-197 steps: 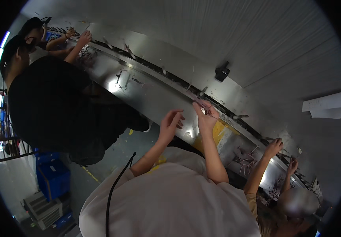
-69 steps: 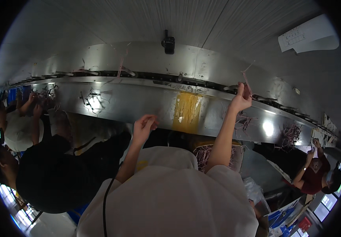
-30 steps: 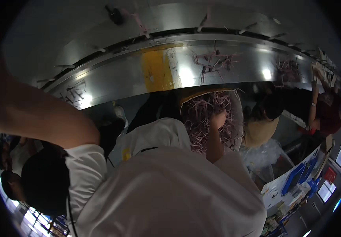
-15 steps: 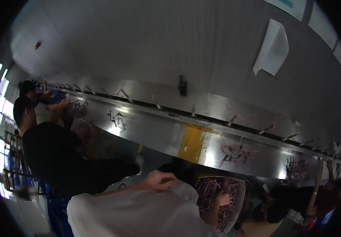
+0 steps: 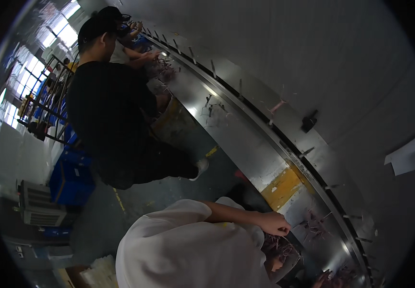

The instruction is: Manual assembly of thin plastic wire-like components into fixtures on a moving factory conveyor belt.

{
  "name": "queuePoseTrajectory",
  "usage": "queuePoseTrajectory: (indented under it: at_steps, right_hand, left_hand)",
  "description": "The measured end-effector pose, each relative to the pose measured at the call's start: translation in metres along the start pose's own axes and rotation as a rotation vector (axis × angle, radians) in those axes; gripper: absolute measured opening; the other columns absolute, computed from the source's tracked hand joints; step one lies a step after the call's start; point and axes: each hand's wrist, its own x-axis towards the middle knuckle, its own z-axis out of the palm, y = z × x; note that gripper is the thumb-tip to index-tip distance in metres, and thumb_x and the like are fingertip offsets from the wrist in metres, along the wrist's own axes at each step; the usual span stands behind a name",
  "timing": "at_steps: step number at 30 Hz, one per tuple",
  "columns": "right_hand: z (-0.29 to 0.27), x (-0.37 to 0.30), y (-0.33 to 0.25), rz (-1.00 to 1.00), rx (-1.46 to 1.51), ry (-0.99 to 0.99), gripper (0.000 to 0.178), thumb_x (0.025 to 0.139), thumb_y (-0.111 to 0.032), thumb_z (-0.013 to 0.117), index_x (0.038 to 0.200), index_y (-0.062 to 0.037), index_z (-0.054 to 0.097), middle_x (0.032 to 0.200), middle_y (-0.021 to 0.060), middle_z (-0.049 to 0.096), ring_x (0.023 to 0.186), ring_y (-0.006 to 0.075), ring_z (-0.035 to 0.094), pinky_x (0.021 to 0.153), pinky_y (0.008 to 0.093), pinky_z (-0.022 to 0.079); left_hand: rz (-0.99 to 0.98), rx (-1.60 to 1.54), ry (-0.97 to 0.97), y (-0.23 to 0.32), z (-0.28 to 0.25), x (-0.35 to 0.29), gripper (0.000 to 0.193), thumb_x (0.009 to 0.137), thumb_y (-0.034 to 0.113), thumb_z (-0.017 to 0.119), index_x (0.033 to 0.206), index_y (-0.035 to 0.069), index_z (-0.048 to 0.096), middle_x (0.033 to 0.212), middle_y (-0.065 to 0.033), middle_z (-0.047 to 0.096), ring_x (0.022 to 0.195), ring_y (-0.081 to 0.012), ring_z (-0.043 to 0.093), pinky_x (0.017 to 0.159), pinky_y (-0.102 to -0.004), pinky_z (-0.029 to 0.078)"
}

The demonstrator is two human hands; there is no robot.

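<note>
My left hand (image 5: 274, 223) is held above the near edge of the metal bench (image 5: 253, 151), beside a yellow-brown patch (image 5: 284, 188). Its fingers are curled in; whatever may be between them is hidden. Lower down, my right hand (image 5: 277, 263) is at a pale-rimmed container (image 5: 294, 265) of thin pinkish-purple strips (image 5: 279, 246). My sleeve and the container cover most of this hand, so its fingers do not show clearly. A loose heap of similar strips (image 5: 314, 227) lies on the bench just beyond my left hand.
A slotted rail (image 5: 265, 124) with upright pins runs along the bench. Behind it are a black device (image 5: 309, 121) and a white sheet (image 5: 405, 156). A co-worker in black (image 5: 109, 110) sits to the left. Another person's hand (image 5: 322, 278) shows at lower right. Blue crates (image 5: 70, 180) stand behind.
The view has swung left, bringing the co-worker and crates further in. My left hand has moved from in front of my body out to the bench edge. My right hand is now more hidden.
</note>
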Motion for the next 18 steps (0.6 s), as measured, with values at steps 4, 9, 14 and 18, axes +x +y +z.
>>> queuePoseTrajectory:
  at_steps: [4, 9, 14, 18]
  right_hand:
    - [0.001, 0.001, -0.002, -0.032, -0.003, 0.032, 0.049, 0.087, -0.055, 0.064, 0.108, -0.0117, 0.072, 0.108, 0.0122, 0.067, 0.108, 0.0337, 0.061, 0.092, 0.0501, 0.044]
    - [-0.01, -0.013, 0.018, -0.031, 0.003, 0.069, 0.05, 0.088, -0.058, 0.063, 0.108, -0.0126, 0.072, 0.108, 0.0119, 0.067, 0.108, 0.0337, 0.061, 0.092, 0.0502, 0.044]
    - [0.002, -0.013, 0.048, -0.161, 0.053, 0.185, 0.055, 0.088, -0.065, 0.059, 0.106, -0.0149, 0.073, 0.107, 0.0127, 0.067, 0.099, 0.0347, 0.065, 0.087, 0.0499, 0.048]
    - [-0.014, -0.04, 0.073, 0.013, 0.399, 0.039, 0.064, 0.082, -0.064, 0.069, 0.099, -0.0028, 0.073, 0.092, 0.0188, 0.071, 0.078, 0.0381, 0.069, 0.069, 0.0504, 0.054]
  left_hand:
    - [-0.103, -0.023, -0.032, -0.011, -0.014, -0.019, 0.023, 0.094, 0.029, 0.058, 0.102, 0.01, 0.068, 0.088, -0.0073, 0.073, 0.084, -0.026, 0.07, 0.073, -0.0395, 0.052]
    - [-0.216, -0.19, -0.057, -0.039, -0.031, -0.035, 0.022, 0.093, 0.028, 0.058, 0.1, 0.011, 0.069, 0.083, -0.0042, 0.074, 0.081, -0.0235, 0.071, 0.072, -0.0385, 0.053]
    - [-0.262, -0.165, -0.068, -0.056, -0.039, -0.026, 0.021, 0.088, 0.027, 0.06, 0.096, 0.01, 0.071, 0.081, -0.0054, 0.073, 0.08, -0.0243, 0.07, 0.072, -0.0384, 0.053]
    - [-0.209, -0.045, -0.16, -0.065, -0.028, -0.011, 0.02, 0.09, 0.027, 0.062, 0.098, 0.011, 0.07, 0.085, -0.0083, 0.072, 0.083, -0.0289, 0.07, 0.073, -0.0419, 0.052]
